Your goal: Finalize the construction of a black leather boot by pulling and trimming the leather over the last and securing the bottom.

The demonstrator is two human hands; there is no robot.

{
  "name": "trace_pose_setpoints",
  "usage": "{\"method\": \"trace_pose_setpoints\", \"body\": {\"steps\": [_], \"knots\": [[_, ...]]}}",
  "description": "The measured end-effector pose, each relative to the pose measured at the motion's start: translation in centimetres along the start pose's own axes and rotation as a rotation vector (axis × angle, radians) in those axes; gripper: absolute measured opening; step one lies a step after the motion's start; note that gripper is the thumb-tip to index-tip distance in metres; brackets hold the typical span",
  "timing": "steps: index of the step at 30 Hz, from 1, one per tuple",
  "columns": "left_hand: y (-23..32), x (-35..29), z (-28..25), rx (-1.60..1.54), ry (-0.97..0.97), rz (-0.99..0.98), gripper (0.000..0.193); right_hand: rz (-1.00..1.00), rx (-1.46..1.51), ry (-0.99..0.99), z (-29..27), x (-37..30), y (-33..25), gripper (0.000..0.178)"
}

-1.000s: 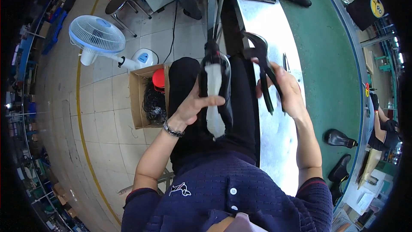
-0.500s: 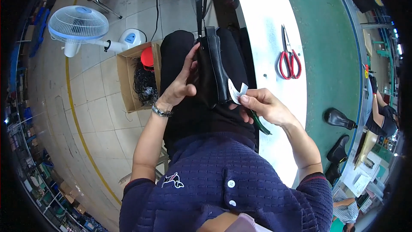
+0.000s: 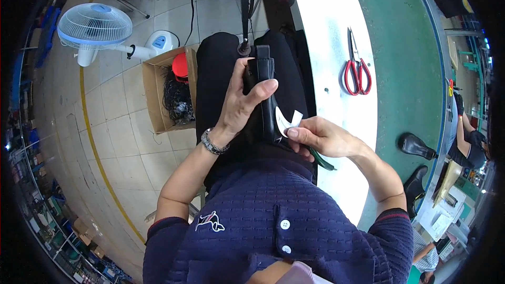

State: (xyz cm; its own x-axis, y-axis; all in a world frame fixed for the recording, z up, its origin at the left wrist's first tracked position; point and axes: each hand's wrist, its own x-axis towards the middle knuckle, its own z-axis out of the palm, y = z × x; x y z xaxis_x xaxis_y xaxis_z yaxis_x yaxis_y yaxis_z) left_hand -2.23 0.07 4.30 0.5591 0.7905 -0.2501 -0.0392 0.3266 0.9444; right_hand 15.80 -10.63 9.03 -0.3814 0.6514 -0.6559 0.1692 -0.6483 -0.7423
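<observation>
A black leather boot (image 3: 267, 89) is held over my lap, its narrow edge facing up. My left hand (image 3: 241, 97) grips its far end, with the thumb laid across the leather and the fingers hidden along the left side. At the near right side, my right hand (image 3: 321, 135) pinches a curved white strip (image 3: 284, 122) between thumb and forefinger; it lies against the boot. A tool with a green handle (image 3: 322, 161) pokes out below the same hand, tucked in its lower fingers. The tool's other end is out of sight.
Red-handled scissors (image 3: 357, 73) lie on the white bench (image 3: 336, 26) to my right. Beyond it, a black boot (image 3: 415, 145) rests on a green surface (image 3: 392, 73). On the left are a cardboard box (image 3: 155, 94) of black scraps and a fan (image 3: 96, 25). A thin post (image 3: 245, 10) rises ahead.
My left hand has moved right and its thumb has come over the boot, which has turned slightly and shifted toward me. The right hand has moved a little left and nearer, still pinching the white strip.
</observation>
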Motion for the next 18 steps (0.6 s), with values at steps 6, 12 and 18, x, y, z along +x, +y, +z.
{"method": "trace_pose_setpoints", "body": {"steps": [6,12,18], "knots": [[-0.9,-0.7,-0.2,0.104,-0.004,0.006,0.050,-0.008,-0.227,-0.036,0.1,-0.7,-1.4,0.061],[-0.8,-1.0,0.2,0.019,0.055,0.025,0.043,-0.029,-0.559,-0.012,0.1,-0.7,-3.7,0.057],[-1.1,-0.1,-0.3,-0.022,0.075,0.046,0.037,0.046,-0.412,0.152,2.4,-0.2,-2.9,0.060]]}}
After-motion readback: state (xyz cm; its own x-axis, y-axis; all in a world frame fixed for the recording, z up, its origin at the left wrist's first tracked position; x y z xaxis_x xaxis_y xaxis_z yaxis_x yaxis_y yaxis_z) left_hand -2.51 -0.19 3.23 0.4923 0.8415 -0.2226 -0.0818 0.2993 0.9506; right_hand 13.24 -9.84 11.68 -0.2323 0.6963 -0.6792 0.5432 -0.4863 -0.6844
